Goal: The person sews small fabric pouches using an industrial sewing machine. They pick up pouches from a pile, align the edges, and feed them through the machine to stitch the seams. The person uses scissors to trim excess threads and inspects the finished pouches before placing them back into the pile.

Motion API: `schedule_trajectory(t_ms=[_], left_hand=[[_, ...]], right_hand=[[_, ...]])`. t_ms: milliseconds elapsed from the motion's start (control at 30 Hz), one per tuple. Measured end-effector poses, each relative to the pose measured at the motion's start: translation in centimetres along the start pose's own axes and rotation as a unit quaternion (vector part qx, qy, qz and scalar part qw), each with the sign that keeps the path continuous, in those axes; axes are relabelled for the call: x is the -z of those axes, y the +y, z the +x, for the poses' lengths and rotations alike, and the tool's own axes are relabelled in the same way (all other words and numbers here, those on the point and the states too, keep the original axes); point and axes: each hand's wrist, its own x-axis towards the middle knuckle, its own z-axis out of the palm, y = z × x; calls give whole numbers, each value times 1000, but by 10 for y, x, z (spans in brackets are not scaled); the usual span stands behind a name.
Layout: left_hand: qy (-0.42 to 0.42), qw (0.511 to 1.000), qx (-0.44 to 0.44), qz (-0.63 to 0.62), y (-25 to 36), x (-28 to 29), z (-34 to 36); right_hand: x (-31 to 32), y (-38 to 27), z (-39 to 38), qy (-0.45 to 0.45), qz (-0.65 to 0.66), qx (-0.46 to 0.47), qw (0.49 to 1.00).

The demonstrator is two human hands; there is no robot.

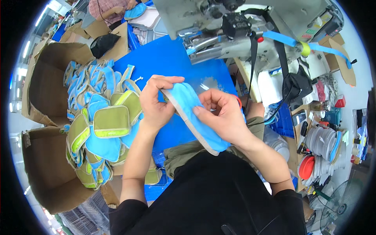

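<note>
Above the blue tabletop (168,58), close to my body, I hold a light-blue fabric piece (186,96) with a grey-beige bound edge. My left hand (158,102) pinches its upper end, fingers bent over the border. Lower along the piece, my right hand (223,115) presses thumb and curled fingers on the blue cloth. Its far lower end hangs down in front of my black shirt. Just left of my left hand lies a heap of sewn pieces in blue, olive green and lime, with an olive rounded panel (111,121) on top.
An industrial sewing machine (219,47) stands beyond my hands, with a blue strip (280,38) running to it. Two open cardboard boxes (43,160) flank the heap on the left. A co-worker (107,9) is at the far left. Rolls of tape (319,143) and a fan (342,207) are at right.
</note>
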Motion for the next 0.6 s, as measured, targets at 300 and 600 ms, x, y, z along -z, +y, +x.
schedule_trajectory(t_ms=[300, 600], left_hand=[[29, 999, -25, 13, -27, -1, 34], [-4, 1000, -13, 21, -29, 12, 19]], right_hand=[[42, -3, 32, 192, 246, 100, 945], [126, -87, 91, 200, -104, 154, 962]])
